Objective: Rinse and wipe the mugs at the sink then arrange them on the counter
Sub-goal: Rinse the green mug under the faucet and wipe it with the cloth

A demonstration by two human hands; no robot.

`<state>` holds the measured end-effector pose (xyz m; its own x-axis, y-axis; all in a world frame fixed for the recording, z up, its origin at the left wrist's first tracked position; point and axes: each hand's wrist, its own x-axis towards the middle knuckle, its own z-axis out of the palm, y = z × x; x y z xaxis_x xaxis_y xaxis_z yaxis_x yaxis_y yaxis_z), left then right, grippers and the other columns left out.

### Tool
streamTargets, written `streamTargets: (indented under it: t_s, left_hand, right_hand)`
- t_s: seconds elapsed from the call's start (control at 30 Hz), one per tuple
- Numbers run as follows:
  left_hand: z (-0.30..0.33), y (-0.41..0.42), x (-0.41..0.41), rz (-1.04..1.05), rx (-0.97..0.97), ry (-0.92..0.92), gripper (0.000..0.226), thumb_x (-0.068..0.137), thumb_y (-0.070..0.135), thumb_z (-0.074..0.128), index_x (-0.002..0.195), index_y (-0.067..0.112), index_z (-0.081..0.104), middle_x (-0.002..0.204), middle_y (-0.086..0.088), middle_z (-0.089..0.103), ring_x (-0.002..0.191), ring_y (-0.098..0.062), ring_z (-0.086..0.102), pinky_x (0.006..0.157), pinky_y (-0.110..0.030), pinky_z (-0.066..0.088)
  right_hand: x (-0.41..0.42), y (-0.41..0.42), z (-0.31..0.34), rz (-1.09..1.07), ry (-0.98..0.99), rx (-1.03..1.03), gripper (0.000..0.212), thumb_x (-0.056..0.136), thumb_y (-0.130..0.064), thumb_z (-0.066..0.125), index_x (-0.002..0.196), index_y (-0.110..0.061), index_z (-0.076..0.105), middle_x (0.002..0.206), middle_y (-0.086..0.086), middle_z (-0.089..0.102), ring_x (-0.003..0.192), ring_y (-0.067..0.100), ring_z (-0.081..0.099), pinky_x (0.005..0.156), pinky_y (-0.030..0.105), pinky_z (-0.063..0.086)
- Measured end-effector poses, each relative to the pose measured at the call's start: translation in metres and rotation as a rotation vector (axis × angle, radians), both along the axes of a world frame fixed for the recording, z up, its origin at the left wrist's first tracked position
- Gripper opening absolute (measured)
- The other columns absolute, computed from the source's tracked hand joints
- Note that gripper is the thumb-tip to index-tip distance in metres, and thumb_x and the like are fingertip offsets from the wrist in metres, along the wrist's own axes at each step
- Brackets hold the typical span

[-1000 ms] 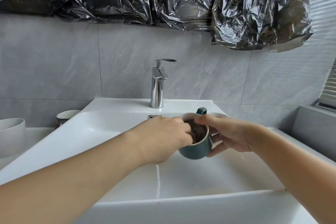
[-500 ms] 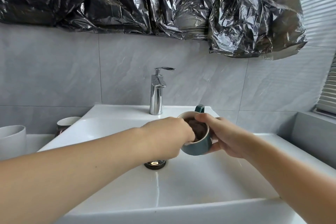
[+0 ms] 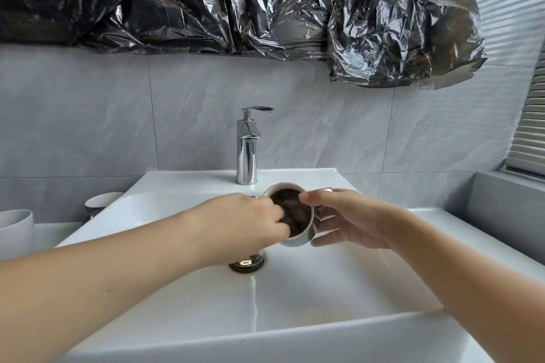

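A teal mug [image 3: 298, 240] with a pale rim hangs tilted over the white sink [image 3: 309, 289], its mouth turned toward me. My right hand [image 3: 348, 219] grips it from the right, thumb on the rim. The fingers of my left hand [image 3: 244, 224] reach inside the mug, pressing a dark cloth [image 3: 290, 212] against the inner wall. The mug's handle is hidden behind my right hand.
A chrome tap [image 3: 247, 153] stands behind the mug with no water running. The drain [image 3: 247, 263] lies below my left hand. On the counter at left stand a white-rimmed mug [image 3: 101, 200] and a larger white cup [image 3: 14, 231]. Black plastic sheeting [image 3: 236, 0] hangs above.
The mug has turned in my right hand, so its handle no longer shows on top. My left hand stays in the mug with the cloth. The view has tilted up slightly.
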<state>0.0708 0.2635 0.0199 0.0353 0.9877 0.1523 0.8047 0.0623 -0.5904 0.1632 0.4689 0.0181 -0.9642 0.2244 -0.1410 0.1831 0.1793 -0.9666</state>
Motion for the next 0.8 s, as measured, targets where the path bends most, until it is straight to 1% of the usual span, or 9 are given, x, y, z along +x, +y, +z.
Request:
streamTargets:
  t_s: [0.07, 0.13, 0.2, 0.27, 0.33, 0.43, 0.53, 0.67, 0.8]
  left_hand:
    - [0.002, -0.007, -0.005, -0.086, -0.043, 0.120, 0.026, 0.073, 0.004, 0.059, 0.091, 0.023, 0.062, 0.085, 0.005, 0.062, 0.076, -0.017, 0.062, 0.047, -0.027, 0.035]
    - [0.000, -0.006, -0.008, -0.142, -0.089, 0.161, 0.025, 0.070, 0.001, 0.060, 0.086, 0.020, 0.060, 0.080, 0.003, 0.061, 0.073, -0.019, 0.061, 0.044, -0.027, 0.040]
    - [-0.001, -0.004, -0.005, -0.191, -0.120, 0.180, 0.028, 0.069, -0.003, 0.062, 0.088, 0.017, 0.058, 0.081, 0.000, 0.060, 0.074, -0.022, 0.060, 0.041, -0.030, 0.046]
    - [-0.002, -0.004, -0.005, -0.205, -0.099, 0.168, 0.029, 0.070, -0.004, 0.063, 0.090, 0.016, 0.056, 0.083, 0.000, 0.058, 0.076, -0.022, 0.059, 0.042, -0.033, 0.049]
    - [-0.004, -0.003, -0.004, -0.154, -0.054, 0.105, 0.028, 0.073, -0.004, 0.063, 0.091, 0.016, 0.058, 0.086, 0.000, 0.059, 0.081, -0.022, 0.060, 0.046, -0.035, 0.052]
    - [-0.008, 0.008, 0.010, -0.025, -0.050, 0.063, 0.025, 0.087, -0.002, 0.050, 0.105, 0.013, 0.059, 0.104, -0.006, 0.060, 0.099, -0.027, 0.056, 0.070, -0.042, 0.056]
    - [-0.012, 0.022, 0.024, 0.120, -0.065, -0.025, 0.031, 0.091, -0.002, 0.042, 0.115, 0.010, 0.056, 0.115, -0.010, 0.058, 0.106, -0.031, 0.053, 0.084, -0.043, 0.052]
    - [-0.013, 0.033, 0.039, 0.271, 0.070, -0.297, 0.027, 0.086, -0.005, 0.046, 0.105, 0.011, 0.057, 0.110, -0.010, 0.060, 0.099, -0.029, 0.057, 0.073, -0.037, 0.047]
    - [-0.014, 0.043, 0.051, 0.367, 0.331, -0.597, 0.017, 0.089, 0.003, 0.051, 0.081, 0.016, 0.045, 0.090, -0.008, 0.057, 0.081, -0.028, 0.051, 0.064, -0.031, 0.036]
  right_hand:
    - [0.000, -0.001, -0.001, 0.036, -0.057, -0.006, 0.054, 0.070, -0.040, 0.081, 0.114, -0.011, 0.070, 0.097, 0.011, 0.069, 0.084, 0.026, 0.067, 0.098, 0.048, 0.054]
    - [-0.001, -0.003, -0.003, 0.062, -0.113, 0.068, 0.069, 0.060, -0.045, 0.081, 0.119, -0.011, 0.069, 0.108, 0.013, 0.072, 0.097, 0.026, 0.065, 0.103, 0.046, 0.051]
    - [-0.001, -0.005, -0.006, 0.064, -0.131, 0.124, 0.066, 0.062, -0.043, 0.078, 0.119, -0.012, 0.070, 0.118, 0.015, 0.072, 0.107, 0.027, 0.067, 0.102, 0.046, 0.052]
    - [-0.002, -0.005, -0.008, 0.062, -0.108, 0.141, 0.053, 0.072, -0.041, 0.073, 0.117, -0.013, 0.071, 0.120, 0.014, 0.071, 0.111, 0.027, 0.067, 0.097, 0.046, 0.056]
    - [-0.002, -0.006, -0.010, 0.038, -0.069, 0.139, 0.041, 0.083, -0.038, 0.068, 0.116, -0.014, 0.071, 0.118, 0.013, 0.072, 0.106, 0.025, 0.068, 0.092, 0.044, 0.058]
    - [-0.002, -0.007, -0.009, -0.019, 0.001, 0.152, 0.051, 0.072, -0.040, 0.067, 0.115, -0.011, 0.072, 0.115, 0.014, 0.073, 0.109, 0.027, 0.067, 0.087, 0.045, 0.060]
    - [-0.001, -0.007, -0.007, -0.060, 0.053, 0.150, 0.053, 0.069, -0.040, 0.068, 0.112, -0.008, 0.073, 0.112, 0.016, 0.073, 0.102, 0.024, 0.070, 0.087, 0.044, 0.061]
    - [0.000, -0.007, -0.004, -0.103, 0.069, 0.100, 0.028, 0.090, -0.032, 0.065, 0.106, -0.011, 0.074, 0.104, 0.011, 0.076, 0.098, 0.023, 0.070, 0.094, 0.052, 0.057]
    - [-0.001, -0.010, -0.001, -0.147, 0.097, 0.024, 0.024, 0.093, -0.031, 0.059, 0.100, -0.014, 0.074, 0.089, 0.003, 0.078, 0.089, 0.019, 0.071, 0.090, 0.052, 0.058]
